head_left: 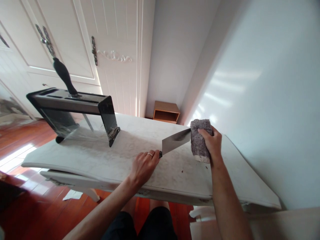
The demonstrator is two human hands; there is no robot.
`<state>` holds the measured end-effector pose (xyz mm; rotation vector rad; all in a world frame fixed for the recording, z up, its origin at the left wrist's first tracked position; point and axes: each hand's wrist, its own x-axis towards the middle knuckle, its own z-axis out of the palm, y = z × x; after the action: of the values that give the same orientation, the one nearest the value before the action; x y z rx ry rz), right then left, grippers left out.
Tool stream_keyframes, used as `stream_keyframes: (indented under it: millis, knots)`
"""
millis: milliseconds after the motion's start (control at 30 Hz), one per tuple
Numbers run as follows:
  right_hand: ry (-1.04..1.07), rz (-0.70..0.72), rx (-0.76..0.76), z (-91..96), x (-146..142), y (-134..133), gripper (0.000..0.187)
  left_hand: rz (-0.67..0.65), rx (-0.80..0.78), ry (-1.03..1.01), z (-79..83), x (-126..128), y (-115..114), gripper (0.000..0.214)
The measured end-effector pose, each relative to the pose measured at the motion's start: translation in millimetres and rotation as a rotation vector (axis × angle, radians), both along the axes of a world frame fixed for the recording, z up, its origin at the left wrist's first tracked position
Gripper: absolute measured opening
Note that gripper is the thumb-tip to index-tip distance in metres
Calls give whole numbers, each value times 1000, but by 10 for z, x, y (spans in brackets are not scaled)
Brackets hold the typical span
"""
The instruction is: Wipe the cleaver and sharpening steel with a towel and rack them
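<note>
Under our hands we see a long white marble-patterned table (100,158). Left of our left hand (145,166) stands a black-framed holder with clear panels (75,106). That hand is closed round the handle of a broad silver metal knife (176,141), its blade reaching across to our right hand (214,141), which grips a folded grey-brown terry cloth (200,143) against the blade's far end. Small dark specks (182,171) lie between our hands.

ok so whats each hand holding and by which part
The left hand grips a knife by its dark handle; the right hand holds a grey cloth by one side edge, at the blade's far end.
</note>
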<state>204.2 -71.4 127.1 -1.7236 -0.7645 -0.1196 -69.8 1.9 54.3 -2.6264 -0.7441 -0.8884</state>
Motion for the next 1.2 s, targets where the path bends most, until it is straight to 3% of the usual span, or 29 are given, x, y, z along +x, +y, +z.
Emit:
stream_keyframes:
  millis: [100,300,400,533,633,733,867,967,1100,1200]
  knots:
    - [24,31,10,48,-4,-36,36,6,-11,2,-15,-1,9,20]
    - [-14,80,-44,59,-5,-72,46,69,30,22,-33,-6,10,24]
    - [-80,15,-52,49,20,-103,52,78,15,39,-17,-7,3,24]
    - [-113,-88,82,65,19,-158,45,119,-11,41,-1,2,3,23]
    - [139,80,187,109,-80,-192,30,138,-28,44,7,12,5,23]
    - [329,351,162,141,-287,-187,25,123,-33,70,24,23,1,23]
    - [279,605,10,136,-621,-131,27,112,-34,100,45,34,3,25]
    - [113,663,-69,113,-820,-98,25,97,-78,106,46,38,17,27]
    - [-132,637,-92,74,-929,-86,24,81,-60,106,41,43,35,26]
    - [-102,597,-74,61,-875,-96,26,68,-16,87,37,46,40,25]
